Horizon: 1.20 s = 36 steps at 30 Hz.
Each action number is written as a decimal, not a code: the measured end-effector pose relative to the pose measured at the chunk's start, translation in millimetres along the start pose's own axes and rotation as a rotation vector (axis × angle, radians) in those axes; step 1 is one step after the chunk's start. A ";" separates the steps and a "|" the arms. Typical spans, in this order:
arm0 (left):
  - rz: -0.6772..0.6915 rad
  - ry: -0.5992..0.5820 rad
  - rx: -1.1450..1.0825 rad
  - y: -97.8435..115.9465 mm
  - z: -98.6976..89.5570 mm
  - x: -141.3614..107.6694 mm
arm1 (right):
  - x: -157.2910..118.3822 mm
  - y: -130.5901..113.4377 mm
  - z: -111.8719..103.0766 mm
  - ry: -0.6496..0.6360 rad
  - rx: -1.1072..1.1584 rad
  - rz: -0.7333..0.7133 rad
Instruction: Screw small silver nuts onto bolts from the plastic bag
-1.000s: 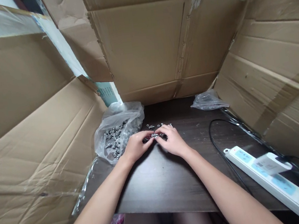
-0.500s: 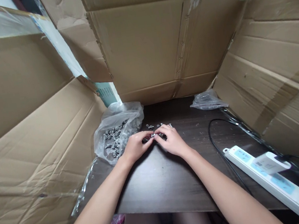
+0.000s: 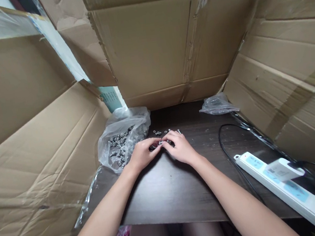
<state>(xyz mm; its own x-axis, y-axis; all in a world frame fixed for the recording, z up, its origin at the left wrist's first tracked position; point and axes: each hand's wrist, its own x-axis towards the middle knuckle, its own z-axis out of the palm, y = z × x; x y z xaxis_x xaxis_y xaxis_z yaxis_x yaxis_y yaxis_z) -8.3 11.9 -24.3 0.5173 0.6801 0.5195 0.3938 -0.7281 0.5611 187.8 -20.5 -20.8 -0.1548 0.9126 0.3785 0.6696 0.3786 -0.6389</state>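
My left hand [image 3: 143, 153] and my right hand [image 3: 179, 146] meet over the dark table [image 3: 170, 193], their fingertips pinched round one small shiny metal bolt [image 3: 161, 143]. Fingers cover most of it, so its exact form is hard to make out. Just beyond the fingertips lie loose metal pieces [image 3: 158, 133], which look like bolts and rings. Left of my left hand, an open clear plastic bag [image 3: 105, 140] holds many small dark metal fasteners [image 3: 120, 142].
Cardboard walls [image 3: 154, 48] enclose the table at the back and both sides. A flat clear plastic bag [image 3: 218, 104] lies at the back right. On the right sits a white power strip [image 3: 289, 189] with a plugged-in adapter [image 3: 282, 170] and a black cable [image 3: 221, 140].
Both hands keep their pinch on the small metal bolt, with only slight finger movement. The whole view has shifted a little.
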 end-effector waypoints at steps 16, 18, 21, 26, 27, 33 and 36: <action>-0.015 -0.038 -0.007 0.0 0.5 -0.2 | 1.8 2.4 -1.1 -0.023 0.006 0.003; -0.017 -0.033 -0.015 -0.4 0.4 -0.2 | 1.8 2.5 -1.5 -0.025 0.020 0.007; -0.023 -0.027 -0.014 0.2 -0.9 0.2 | 1.0 2.2 -1.4 0.005 0.050 0.000; -0.025 -0.028 -0.018 1.6 -2.1 0.4 | 0.1 2.7 0.8 0.009 0.057 -0.027; -0.025 -0.027 -0.018 1.3 -1.9 0.2 | 0.1 3.1 1.2 0.004 0.056 -0.026; -0.013 -0.028 -0.001 -1.6 -0.6 0.0 | 0.6 3.3 0.4 -0.001 0.055 -0.014; -0.012 -0.027 0.003 -1.3 -1.1 0.4 | 0.3 1.7 -0.5 0.004 0.050 -0.022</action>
<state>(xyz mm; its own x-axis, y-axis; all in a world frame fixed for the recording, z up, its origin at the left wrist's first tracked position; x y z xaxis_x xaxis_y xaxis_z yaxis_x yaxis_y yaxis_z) -9.4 13.2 -24.1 0.5325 0.6863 0.4954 0.4024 -0.7202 0.5652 189.3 -19.6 -21.4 -0.1664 0.9034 0.3951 0.6292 0.4058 -0.6629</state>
